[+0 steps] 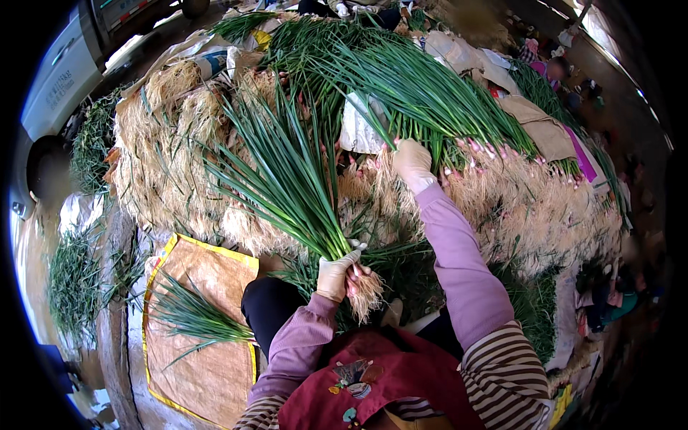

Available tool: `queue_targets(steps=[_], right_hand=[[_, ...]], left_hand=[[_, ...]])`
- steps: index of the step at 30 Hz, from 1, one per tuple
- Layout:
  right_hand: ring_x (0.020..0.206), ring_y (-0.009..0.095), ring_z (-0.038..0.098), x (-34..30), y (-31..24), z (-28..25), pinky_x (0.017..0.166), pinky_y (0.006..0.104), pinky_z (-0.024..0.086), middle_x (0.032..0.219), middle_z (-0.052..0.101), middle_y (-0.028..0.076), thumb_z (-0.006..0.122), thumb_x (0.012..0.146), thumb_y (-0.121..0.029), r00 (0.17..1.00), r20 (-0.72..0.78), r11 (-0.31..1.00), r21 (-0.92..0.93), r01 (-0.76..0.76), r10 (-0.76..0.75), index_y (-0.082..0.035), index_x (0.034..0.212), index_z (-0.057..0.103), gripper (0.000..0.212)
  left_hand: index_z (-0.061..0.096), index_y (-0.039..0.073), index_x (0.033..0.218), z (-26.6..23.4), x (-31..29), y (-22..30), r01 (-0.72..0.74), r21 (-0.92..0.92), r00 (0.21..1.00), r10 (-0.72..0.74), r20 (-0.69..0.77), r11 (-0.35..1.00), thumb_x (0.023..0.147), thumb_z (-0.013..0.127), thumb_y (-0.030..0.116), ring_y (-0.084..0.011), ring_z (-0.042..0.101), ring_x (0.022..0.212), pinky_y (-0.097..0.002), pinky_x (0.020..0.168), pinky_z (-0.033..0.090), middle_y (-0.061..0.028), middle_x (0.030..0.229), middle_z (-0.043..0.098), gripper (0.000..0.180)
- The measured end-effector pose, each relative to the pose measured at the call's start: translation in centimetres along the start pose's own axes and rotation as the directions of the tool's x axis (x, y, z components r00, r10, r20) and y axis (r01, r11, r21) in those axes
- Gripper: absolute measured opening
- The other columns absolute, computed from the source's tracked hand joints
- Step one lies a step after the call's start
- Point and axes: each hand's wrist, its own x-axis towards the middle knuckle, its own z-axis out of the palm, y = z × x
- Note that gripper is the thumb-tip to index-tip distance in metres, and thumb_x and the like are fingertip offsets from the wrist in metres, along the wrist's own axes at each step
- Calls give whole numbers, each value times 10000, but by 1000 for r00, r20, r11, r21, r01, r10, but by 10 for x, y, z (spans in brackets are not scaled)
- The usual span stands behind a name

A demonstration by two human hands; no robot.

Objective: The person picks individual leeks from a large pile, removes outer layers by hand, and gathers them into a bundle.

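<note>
Just in front of the person's lap, the left hand (334, 276) is wrapped round the lower stalks of a bunch (290, 172) of green onions, its fingers pressed close about them. From that grip the leaves fan up and to the left, standing tilted over the pile's near edge, while the pink bulbs and pale roots (367, 294) stick out below, on the right side of the fist. Ahead and to the right of this grip, the right hand (413, 161) reaches out with its fingers drawn in at the bulb end of some stalks on the pile (437, 93); whether it pinches them or only touches them I cannot tell. Just beyond the right hand's fingers, on their left, a white sheet (362, 125) shows between the greens. The pile's leaves spread away above and to the right of that hand, and its fringe of roots hangs below and to the right of it. Left of the left hand, near the knee, a brown mat (208, 383) with yellow edging lies flat, with a small bunch (201, 315) across it, leaves pointing left. Farther left are loose greens (75, 279), and a pale vehicle (61, 89) stands well apart, ahead and to the left. Well beyond the right hand, off to the right, a brown cloth (537, 125) lies over part of the pile.
</note>
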Motion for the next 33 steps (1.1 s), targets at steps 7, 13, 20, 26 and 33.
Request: queue_targets(steps=[7,13,20,26,33], right_hand=[[688,157,570,-126,-30,10,646,320,468,764,625,83,593,830,-96,918,318,693,717,-69,-238,8,845,626,111],[627,222,606,-175,-39,43,557,336,453,664,602,153,604,810,-144,929,371,634,719,-286,-1,7,852,608,157],[777,258,618,-131,2,-18,729,429,461,890,636,117,640,804,-367,990,136,992,126,9,-26,-64,1002,620,362],[780,273,585,-75,47,-32,675,404,463,828,583,121,643,734,-204,993,-80,950,-307,57,-86,-25,874,591,234],[694,209,616,-204,-1,-24,653,323,476,750,605,93,627,783,-133,957,191,714,700,23,-218,-17,811,606,121]], left_hand=[[556,-42,964,-5,3,-8,73,26,997,-73,-21,997,837,605,44,-211,617,508,-266,358,456,-159,800,644,162],[583,-24,818,2,-3,-11,-58,122,990,73,-124,991,829,629,53,-185,572,425,-257,375,459,-89,591,593,90],[574,-1,930,8,-5,-6,-113,122,992,118,-39,986,821,637,32,-140,577,469,-217,406,436,-46,577,565,130],[509,8,986,8,3,-8,0,-16,994,1,111,1000,835,597,50,-166,554,517,-365,540,555,-123,813,610,180],[508,-17,1152,-3,4,-14,169,-58,972,-157,176,984,858,564,62,-169,537,481,-355,583,551,-142,802,630,310]])
